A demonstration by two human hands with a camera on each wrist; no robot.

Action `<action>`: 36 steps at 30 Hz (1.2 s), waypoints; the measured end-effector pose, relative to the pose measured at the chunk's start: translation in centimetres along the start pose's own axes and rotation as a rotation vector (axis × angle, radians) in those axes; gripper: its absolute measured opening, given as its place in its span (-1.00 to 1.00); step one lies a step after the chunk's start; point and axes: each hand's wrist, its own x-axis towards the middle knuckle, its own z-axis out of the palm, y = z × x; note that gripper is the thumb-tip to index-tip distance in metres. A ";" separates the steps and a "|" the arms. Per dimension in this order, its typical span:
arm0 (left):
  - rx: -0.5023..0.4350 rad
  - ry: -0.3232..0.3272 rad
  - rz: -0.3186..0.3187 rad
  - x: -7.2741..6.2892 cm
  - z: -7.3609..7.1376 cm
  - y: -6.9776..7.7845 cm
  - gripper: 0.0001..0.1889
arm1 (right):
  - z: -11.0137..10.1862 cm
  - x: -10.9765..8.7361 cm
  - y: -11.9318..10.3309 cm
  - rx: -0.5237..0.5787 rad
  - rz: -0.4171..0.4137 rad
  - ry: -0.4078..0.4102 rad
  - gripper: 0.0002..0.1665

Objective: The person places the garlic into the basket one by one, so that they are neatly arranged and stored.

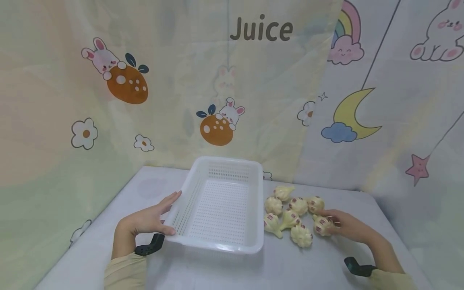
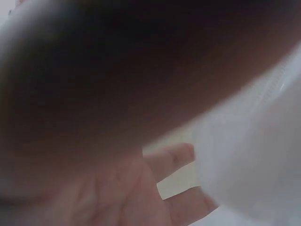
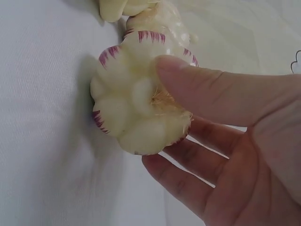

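A white plastic basket (image 1: 221,209) with perforated walls and floor stands in the middle of the table in the head view. My left hand (image 1: 152,215) rests against its left side, fingers and thumb spread along the rim. In the left wrist view, fingertips (image 2: 181,153) meet the white basket wall (image 2: 240,165); a dark blur covers much of that view. At the right of the pile, my right hand (image 1: 348,225) holds a garlic bulb (image 1: 322,225). The right wrist view shows the thumb across this purple-streaked bulb (image 3: 136,113), with fingers on its lower side.
Several more garlic bulbs (image 1: 290,218) lie close together just right of the basket. The white table (image 1: 290,270) ends at a printed cloth backdrop (image 1: 174,80) behind and at both sides.
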 end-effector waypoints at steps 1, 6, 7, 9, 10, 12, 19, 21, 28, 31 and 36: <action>-0.002 0.000 -0.010 0.0 -0.1 0.0 0.25 | 0.0 0.0 0.0 -0.006 0.009 -0.002 -0.23; -0.037 -0.018 -0.027 -0.1 -0.1 -0.2 0.24 | -0.2 -0.3 -0.4 -0.028 0.040 -0.021 -0.25; -0.044 -0.021 -0.022 -0.2 -0.1 -0.3 0.24 | -0.2 -0.3 -0.6 -0.032 0.044 -0.021 -0.26; -0.067 -0.031 -0.014 -0.2 -0.2 -0.4 0.23 | -0.3 -0.4 -0.8 -0.038 0.043 -0.021 -0.26; -0.073 -0.034 -0.005 -0.2 -0.2 -0.5 0.23 | -0.4 -0.5 -0.9 -0.044 0.044 -0.020 -0.27; -0.090 -0.040 -0.005 -0.2 -0.1 -0.6 0.23 | -0.5 -0.5 -0.9 -0.052 0.038 -0.018 -0.27; -0.124 -0.044 -0.039 -0.1 0.0 -0.9 0.25 | -0.7 0.1 -0.8 -0.073 0.046 -0.033 -0.28; -0.139 -0.054 -0.036 -0.1 0.0 -0.9 0.25 | -0.8 0.3 -0.9 -0.067 0.070 -0.043 -0.31; -0.196 -0.090 -0.026 -0.1 0.1 -1.1 0.26 | -1.0 1.3 -1.2 -0.098 0.156 -0.066 -0.38; -0.203 -0.098 -0.023 0.0 0.2 -1.2 0.27 | -1.1 1.5 -1.4 -0.109 0.185 -0.057 -0.42; -0.191 -0.095 -0.023 0.0 0.2 -1.2 0.28 | -1.1 1.4 -1.6 -0.086 0.168 -0.029 -0.46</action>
